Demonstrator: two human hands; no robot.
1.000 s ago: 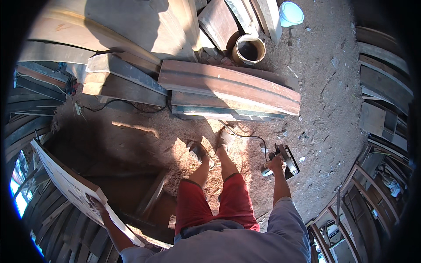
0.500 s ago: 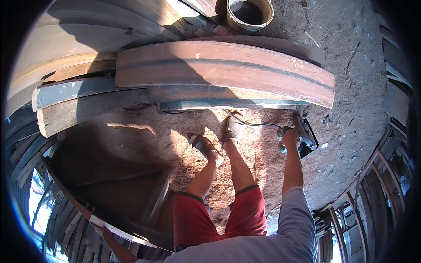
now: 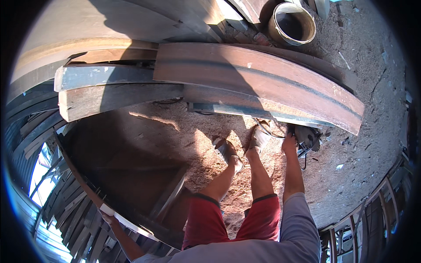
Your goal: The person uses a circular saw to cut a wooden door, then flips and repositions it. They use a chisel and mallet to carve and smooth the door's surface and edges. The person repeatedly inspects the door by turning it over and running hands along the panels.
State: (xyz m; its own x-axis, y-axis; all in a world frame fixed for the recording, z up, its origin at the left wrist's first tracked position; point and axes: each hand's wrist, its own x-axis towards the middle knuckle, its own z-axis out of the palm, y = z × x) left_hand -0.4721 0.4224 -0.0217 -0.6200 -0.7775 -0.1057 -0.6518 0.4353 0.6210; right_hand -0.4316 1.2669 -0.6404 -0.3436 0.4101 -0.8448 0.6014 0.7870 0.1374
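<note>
My right hand is closed round the handle of a dark corded power tool with a flat base and a thin bent rod. The tool is low by the ground, right of my feet, near the right part of the stacked boards. Its cable runs left past my foot. At lower left my left hand grips the outer edge of a long pale board, which lies along the rim of a large dark panel. Some of its fingers are hidden behind that edge.
Long reddish planks lie ahead of my feet, over a grey-ended beam and a blue-painted one. A bucket stands beyond them. Sawdust covers the ground. Stacked timber is at left.
The view has swung, so most of the scene sits farther right. My right hand has turned the power tool and brought it nearer my foot and the planks. My left hand stays on the pale board.
</note>
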